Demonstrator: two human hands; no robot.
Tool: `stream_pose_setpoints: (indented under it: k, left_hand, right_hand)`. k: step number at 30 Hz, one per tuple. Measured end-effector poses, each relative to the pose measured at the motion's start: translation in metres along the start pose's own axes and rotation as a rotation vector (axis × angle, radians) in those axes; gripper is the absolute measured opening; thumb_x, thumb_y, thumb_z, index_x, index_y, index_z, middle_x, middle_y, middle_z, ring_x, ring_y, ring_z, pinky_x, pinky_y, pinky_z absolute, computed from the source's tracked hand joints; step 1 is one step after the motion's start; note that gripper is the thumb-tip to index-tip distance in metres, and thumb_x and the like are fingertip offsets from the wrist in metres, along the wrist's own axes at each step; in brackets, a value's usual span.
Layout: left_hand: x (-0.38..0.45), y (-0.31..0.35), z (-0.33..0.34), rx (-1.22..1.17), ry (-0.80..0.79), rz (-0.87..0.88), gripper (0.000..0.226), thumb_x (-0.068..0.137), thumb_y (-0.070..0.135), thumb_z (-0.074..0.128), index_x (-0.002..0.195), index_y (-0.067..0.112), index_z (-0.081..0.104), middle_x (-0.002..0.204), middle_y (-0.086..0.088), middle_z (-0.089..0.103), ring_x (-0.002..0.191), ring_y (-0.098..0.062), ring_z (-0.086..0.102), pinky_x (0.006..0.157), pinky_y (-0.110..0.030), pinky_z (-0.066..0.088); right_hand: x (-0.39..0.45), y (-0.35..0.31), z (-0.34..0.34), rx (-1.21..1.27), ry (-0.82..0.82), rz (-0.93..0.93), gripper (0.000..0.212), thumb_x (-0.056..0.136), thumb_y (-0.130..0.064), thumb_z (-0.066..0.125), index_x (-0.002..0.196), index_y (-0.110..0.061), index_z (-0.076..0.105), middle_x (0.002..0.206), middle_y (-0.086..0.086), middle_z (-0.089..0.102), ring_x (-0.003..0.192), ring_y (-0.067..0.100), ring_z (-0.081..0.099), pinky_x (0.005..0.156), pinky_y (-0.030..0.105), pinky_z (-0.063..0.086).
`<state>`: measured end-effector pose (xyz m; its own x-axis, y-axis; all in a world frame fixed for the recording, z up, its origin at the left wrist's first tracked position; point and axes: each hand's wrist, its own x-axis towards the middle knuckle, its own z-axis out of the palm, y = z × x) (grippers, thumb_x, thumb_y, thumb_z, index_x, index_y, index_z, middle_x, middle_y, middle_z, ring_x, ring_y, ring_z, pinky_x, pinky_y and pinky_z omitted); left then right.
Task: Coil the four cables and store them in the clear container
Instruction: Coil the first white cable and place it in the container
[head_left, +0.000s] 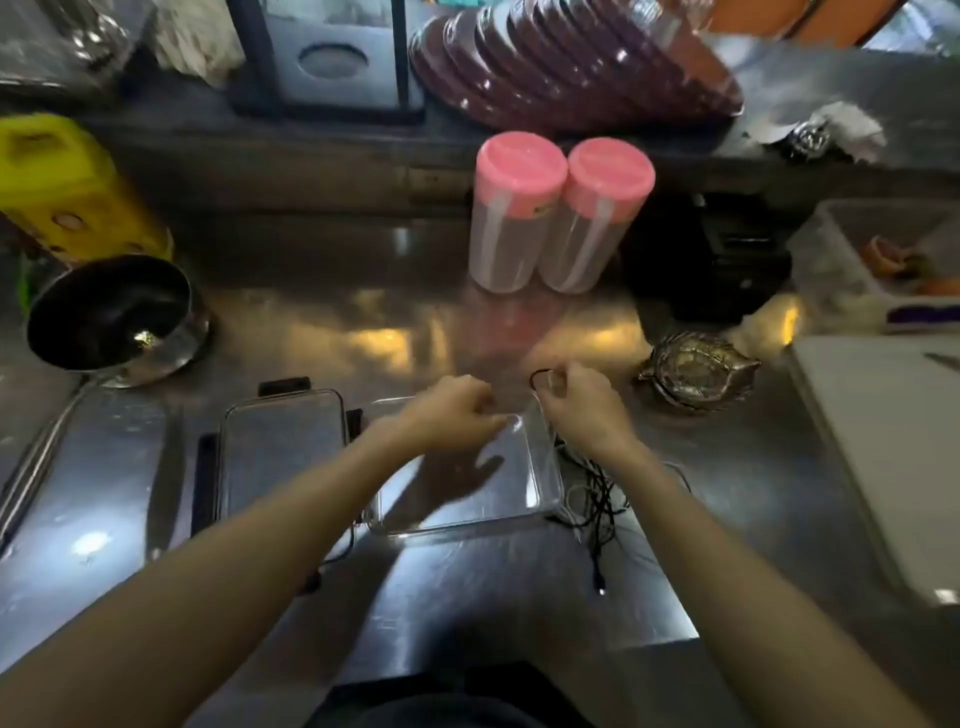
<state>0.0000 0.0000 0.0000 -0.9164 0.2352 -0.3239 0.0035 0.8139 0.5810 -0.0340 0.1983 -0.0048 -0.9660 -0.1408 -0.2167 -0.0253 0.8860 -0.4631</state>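
A clear container (540, 493) sits on the steel counter in front of me, with nothing visible inside. Its clear lid (283, 447) lies flat to the left. A tangle of black and white cables (595, 493) lies just right of the container, one black end trailing toward me. My right hand (576, 410) is closed on a black cable, a small loop showing above its fingers at the container's far right corner. My left hand (452, 410) hovers over the container's far edge with fingers curled; motion blur hides whether it pinches the cable.
Two pink-lidded jars (550, 213) stand behind the container. A brass turtle-shaped dish (696, 371) sits to the right, a white board (883, 457) beyond it. A steel pan (117, 322) and a knife (166, 478) lie at the left. A yellow container (62, 192) stands far left.
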Motion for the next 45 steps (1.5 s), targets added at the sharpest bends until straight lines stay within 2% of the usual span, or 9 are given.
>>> stream_pose_setpoints:
  k: [4,9,14,18,21,26,31,39,45]
  left_hand:
    - [-0.008,0.003,0.030,-0.129,-0.031,-0.026,0.034,0.089,0.043,0.062,0.101,0.015,0.076,0.097,-0.003,0.078,0.088,-0.018,0.072,0.081,-0.039,0.057]
    - [-0.012,0.000,0.046,-0.283,0.004,-0.021,0.015,0.091,0.028,0.067,0.097,0.017,0.076,0.086,0.003,0.078,0.078,-0.011,0.071,0.079,-0.039,0.057]
    - [-0.011,0.016,0.030,-0.635,0.040,-0.094,0.024,0.096,0.029,0.064,0.099,0.009,0.076,0.088,-0.005,0.078,0.076,-0.013,0.072,0.073,-0.030,0.057]
    - [-0.007,0.048,-0.003,-1.015,-0.014,-0.154,0.041,0.100,0.043,0.055,0.112,0.007,0.072,0.106,-0.013,0.076,0.086,-0.017,0.072,0.079,-0.028,0.054]
    - [-0.003,0.067,-0.021,-1.019,-0.013,-0.017,0.038,0.096,0.037,0.064,0.129,0.019,0.064,0.117,-0.009,0.073,0.105,-0.022,0.071,0.096,-0.040,0.055]
    - [0.000,0.094,-0.007,-0.771,-0.191,0.198,0.060,0.092,0.030,0.072,0.146,0.026,0.047,0.127,0.002,0.066,0.108,-0.009,0.069,0.094,-0.027,0.057]
    - [0.002,0.115,0.032,-0.678,-0.195,0.212,0.040,0.102,0.033,0.055,0.139,0.018,0.056,0.123,-0.001,0.069,0.112,-0.012,0.067,0.100,-0.033,0.054]
    - [-0.006,0.147,0.009,-1.053,-0.090,0.211,0.024,0.106,0.021,0.047,0.113,0.004,0.063,0.100,-0.017,0.071,0.088,-0.029,0.072,0.078,-0.039,0.061]
    - [-0.014,0.169,-0.034,-1.504,-0.113,0.184,0.018,0.107,0.019,0.043,0.102,0.008,0.056,0.082,-0.013,0.071,0.071,-0.026,0.075,0.070,-0.038,0.063]
  right_hand:
    - [-0.002,0.014,0.013,0.270,-0.062,0.194,0.030,0.097,-0.038,0.062,0.109,-0.011,0.069,0.097,0.008,0.070,0.088,0.028,0.064,0.074,0.039,0.052]
    - [0.003,0.030,0.025,0.430,-0.068,0.263,0.037,0.097,-0.029,0.064,0.074,-0.001,0.061,0.065,0.008,0.056,0.061,0.022,0.051,0.060,0.036,0.040]
    - [-0.004,0.002,-0.019,0.541,0.168,0.092,0.046,0.095,-0.052,0.061,0.073,-0.011,0.065,0.063,0.005,0.062,0.058,0.016,0.055,0.058,0.042,0.049]
    - [-0.012,-0.025,-0.073,0.641,0.279,-0.111,0.021,0.099,-0.023,0.065,0.080,-0.014,0.069,0.066,0.003,0.062,0.058,0.009,0.054,0.056,0.030,0.045]
    - [-0.020,-0.046,-0.112,0.696,0.363,-0.219,0.018,0.099,-0.018,0.064,0.082,-0.019,0.069,0.065,-0.005,0.061,0.054,0.006,0.051,0.052,0.023,0.041]
    - [-0.033,-0.072,-0.163,0.806,0.539,-0.343,0.016,0.101,-0.018,0.061,0.086,-0.014,0.065,0.065,-0.001,0.059,0.048,0.008,0.048,0.049,0.023,0.039]
    - [-0.046,-0.078,-0.202,1.009,0.625,-0.466,0.014,0.106,-0.016,0.053,0.098,-0.006,0.057,0.070,0.012,0.058,0.039,0.018,0.045,0.039,0.028,0.040]
    - [-0.050,-0.084,-0.250,1.174,0.666,-0.527,0.012,0.108,-0.018,0.051,0.104,-0.008,0.055,0.080,0.007,0.066,0.059,0.021,0.066,0.050,0.031,0.053]
    - [-0.045,-0.040,-0.224,1.038,0.496,-0.102,0.020,0.107,-0.023,0.050,0.121,-0.015,0.062,0.113,0.010,0.075,0.072,0.016,0.074,0.056,0.028,0.060]
